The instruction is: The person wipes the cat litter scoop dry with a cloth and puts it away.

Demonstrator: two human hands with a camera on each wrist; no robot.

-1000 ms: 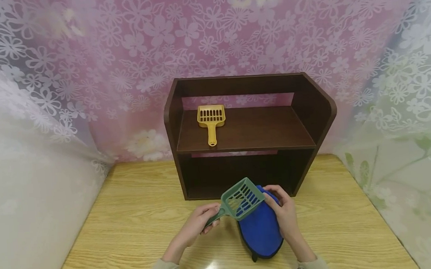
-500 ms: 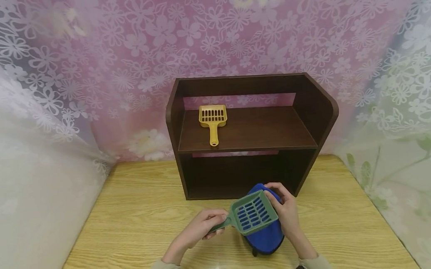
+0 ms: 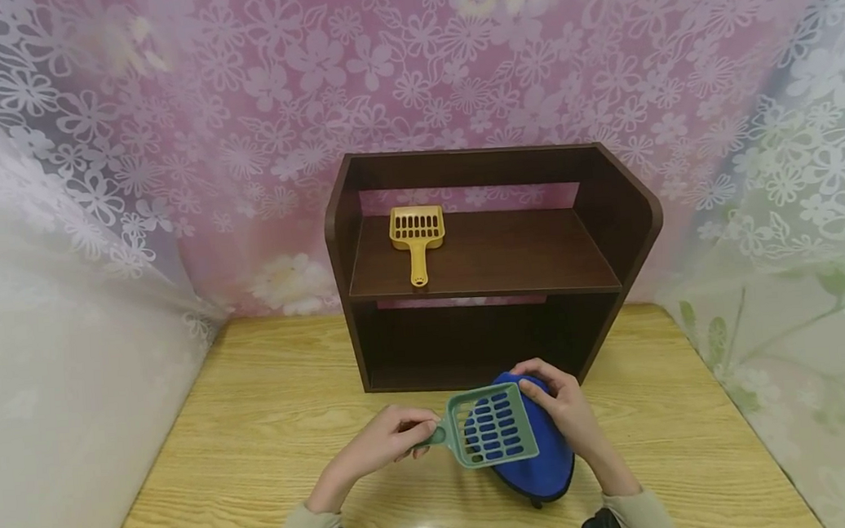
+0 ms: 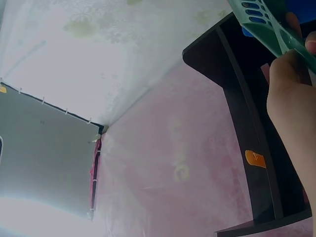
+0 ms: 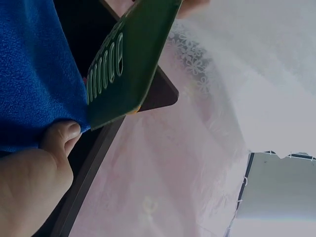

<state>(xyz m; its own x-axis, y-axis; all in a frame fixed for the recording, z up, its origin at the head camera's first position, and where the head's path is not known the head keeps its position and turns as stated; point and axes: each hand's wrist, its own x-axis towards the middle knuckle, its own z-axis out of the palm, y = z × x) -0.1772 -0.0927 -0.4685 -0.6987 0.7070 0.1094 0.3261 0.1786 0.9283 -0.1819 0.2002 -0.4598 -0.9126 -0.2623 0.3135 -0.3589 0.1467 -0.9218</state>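
In the head view my left hand (image 3: 387, 444) grips the handle of a green slotted litter scoop (image 3: 487, 425), its thumb on top. The scoop's basket faces up and lies over part of a blue fleecy oval piece (image 3: 546, 456) with a black edge and a small dark tab; its exact kind I cannot tell. My right hand (image 3: 563, 405) pinches the upper edge of that fleecy piece. In the right wrist view the thumb presses on the blue fleece (image 5: 34, 69), and the scoop's front edge (image 5: 116, 106) comes close to or touches it there.
Behind the hands stands a dark brown two-tier shelf (image 3: 487, 295) on a wood-grain table (image 3: 270, 405). A yellow litter scoop (image 3: 417, 240) lies on its upper tier, handle toward the front. Floral curtains (image 3: 238, 146) hang at the back and both sides.
The green scoop has been lowered and turned, its basket moving over the blue fleecy piece and then slightly left. The fleecy piece has tilted, its lower end swinging right. Both hands keep their hold.
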